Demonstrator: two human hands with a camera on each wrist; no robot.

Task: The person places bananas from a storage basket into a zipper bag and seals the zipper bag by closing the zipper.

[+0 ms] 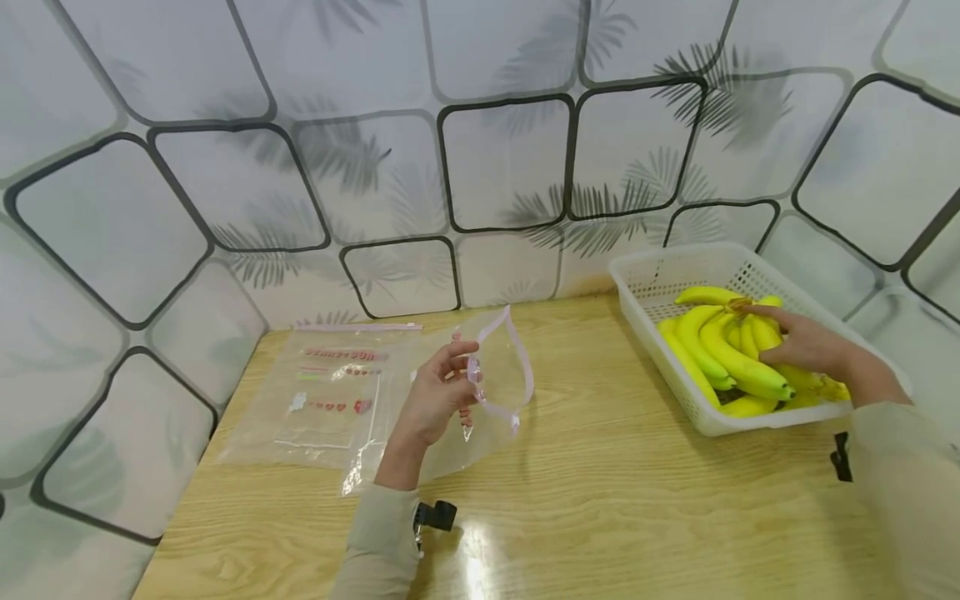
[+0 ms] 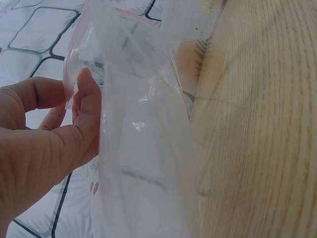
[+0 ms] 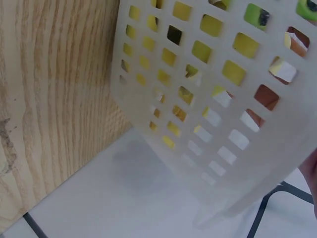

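My left hand pinches the edge of a clear zip bag. The bag's pink-lined mouth gapes toward the right in the head view. In the left wrist view, thumb and fingers hold the bag's film near its pink strip. Over on the right, my right hand reaches into a white plastic basket and grips a bunch of yellow bananas, fingertips at the stem end and thumb along the side. The basket's perforated wall hides most of that hand in the right wrist view.
Flat on the table, left of the held bag, lies another clear zip bag with red printed hearts and letters; the two bags overlap. A patterned wall covering rises behind the table, close to the basket.
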